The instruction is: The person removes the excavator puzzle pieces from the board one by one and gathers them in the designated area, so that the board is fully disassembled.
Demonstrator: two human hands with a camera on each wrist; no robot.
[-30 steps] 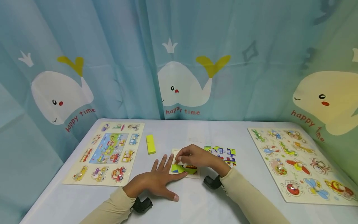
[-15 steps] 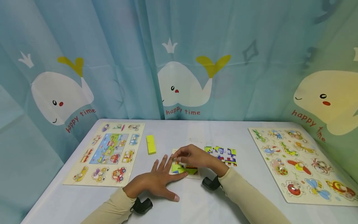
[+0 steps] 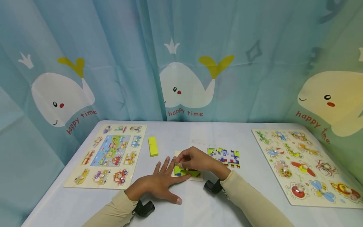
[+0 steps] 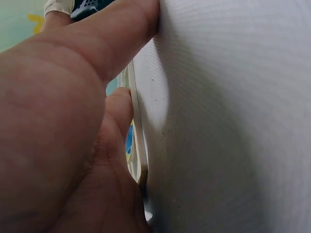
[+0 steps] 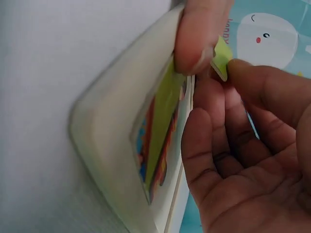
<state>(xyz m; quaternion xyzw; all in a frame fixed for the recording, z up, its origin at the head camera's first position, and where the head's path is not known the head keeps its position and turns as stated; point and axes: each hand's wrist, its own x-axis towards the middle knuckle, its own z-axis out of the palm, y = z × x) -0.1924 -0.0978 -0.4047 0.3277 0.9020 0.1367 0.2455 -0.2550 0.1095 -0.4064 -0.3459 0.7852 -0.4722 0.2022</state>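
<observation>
A small pale wooden puzzle tray (image 3: 199, 179) lies on the white table between the hands, with green picture pieces in its recess, largely covered by fingers. My left hand (image 3: 162, 185) lies spread with straight fingers; its fingertips touch the tray's left and near side. Over the tray, my right hand (image 3: 197, 160) pinches a small light-green jigsaw piece (image 5: 222, 57) between thumb and fingers, clearest in the right wrist view. There the tray's rim (image 5: 104, 116) and a fingertip of the other hand also show. The left wrist view shows mainly the thumb and palm of the left hand beside the tabletop.
Several purple and green jigsaw pieces (image 3: 224, 157) lie to the tray's right. A yellow block (image 3: 153, 146) is behind the left hand. A vehicle peg board (image 3: 90, 171) lies at left, an insect peg board (image 3: 297, 202) at right. A whale-print curtain (image 3: 133, 88) hangs behind.
My right hand's fingertips first shift left, near the left hand's fingers, then come slightly back toward the near side of the tray. The left hand stays in place.
</observation>
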